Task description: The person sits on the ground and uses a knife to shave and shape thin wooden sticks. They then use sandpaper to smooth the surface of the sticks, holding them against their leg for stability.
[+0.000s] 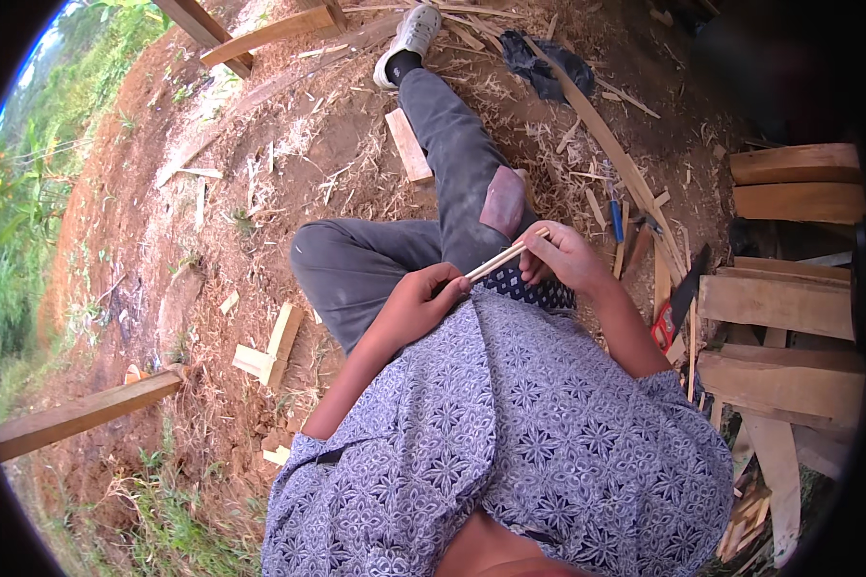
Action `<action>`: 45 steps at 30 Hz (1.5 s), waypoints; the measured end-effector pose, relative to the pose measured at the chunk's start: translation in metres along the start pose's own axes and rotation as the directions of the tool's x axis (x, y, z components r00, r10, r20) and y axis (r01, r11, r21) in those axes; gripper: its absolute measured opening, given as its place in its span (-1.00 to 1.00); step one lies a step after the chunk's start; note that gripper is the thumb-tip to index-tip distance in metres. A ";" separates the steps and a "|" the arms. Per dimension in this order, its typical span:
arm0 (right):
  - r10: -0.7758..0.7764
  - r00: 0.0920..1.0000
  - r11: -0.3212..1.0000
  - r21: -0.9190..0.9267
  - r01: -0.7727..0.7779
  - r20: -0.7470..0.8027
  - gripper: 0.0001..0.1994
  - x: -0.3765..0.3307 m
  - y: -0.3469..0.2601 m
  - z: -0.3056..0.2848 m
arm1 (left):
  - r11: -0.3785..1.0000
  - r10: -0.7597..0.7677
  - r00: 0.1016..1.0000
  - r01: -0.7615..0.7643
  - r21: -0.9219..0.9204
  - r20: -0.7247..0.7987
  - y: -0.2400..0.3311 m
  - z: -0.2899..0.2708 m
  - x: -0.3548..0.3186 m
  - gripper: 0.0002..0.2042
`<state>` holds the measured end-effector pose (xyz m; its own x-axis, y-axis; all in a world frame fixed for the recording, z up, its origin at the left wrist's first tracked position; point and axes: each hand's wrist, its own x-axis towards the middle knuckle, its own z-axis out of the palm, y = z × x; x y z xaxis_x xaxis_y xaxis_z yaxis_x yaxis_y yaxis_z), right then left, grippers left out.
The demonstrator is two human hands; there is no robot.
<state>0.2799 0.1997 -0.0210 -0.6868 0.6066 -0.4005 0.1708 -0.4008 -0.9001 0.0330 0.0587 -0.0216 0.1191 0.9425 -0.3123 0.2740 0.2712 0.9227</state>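
Across my lap I hold a slim pale wooden stick (496, 261); whether it is one piece or two lying side by side I cannot tell. Its lower left end is pinched by my left hand (421, 304), fingers curled. Near the other end, the thumb and fingers of my right hand (566, 258) close round it, and a short tip shows past them. Just beyond the stick, a worn reddish-brown pad (503, 200) lies on my grey-trousered leg. Some patterned dark cloth (524, 288) shows beneath my hands.
A red-handled saw (666, 322) and a blue-handled tool (617, 219) lie to my right, near stacked boards (779, 306). Wood blocks (274, 348) lie left, with a beam (87, 415) beyond. Shavings cover the earth; a black plastic bag (547, 69) is ahead.
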 end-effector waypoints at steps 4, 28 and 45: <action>-0.013 1.000 0.998 -0.068 0.012 -0.011 -0.74 0.006 -0.003 -0.005 | 0.998 0.042 0.999 -0.042 0.050 -0.003 0.013 -0.007 0.002 -0.77; -0.076 0.997 0.997 0.015 0.076 -0.020 -0.75 0.034 -0.011 -0.014 | 0.998 0.038 0.994 -0.034 0.045 -0.098 0.011 -0.011 0.022 -0.79; -0.182 0.973 0.886 0.405 0.224 -0.140 -0.97 0.027 -0.006 -0.052 | 0.966 0.022 0.823 -0.163 -0.200 -0.568 -0.032 -0.043 0.006 -0.81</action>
<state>0.2969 0.2547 -0.0352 -0.6004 0.7595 -0.2501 -0.2888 -0.4976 -0.8179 -0.0161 0.0642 -0.0428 -0.4379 0.8924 -0.1089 0.0546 0.1473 0.9876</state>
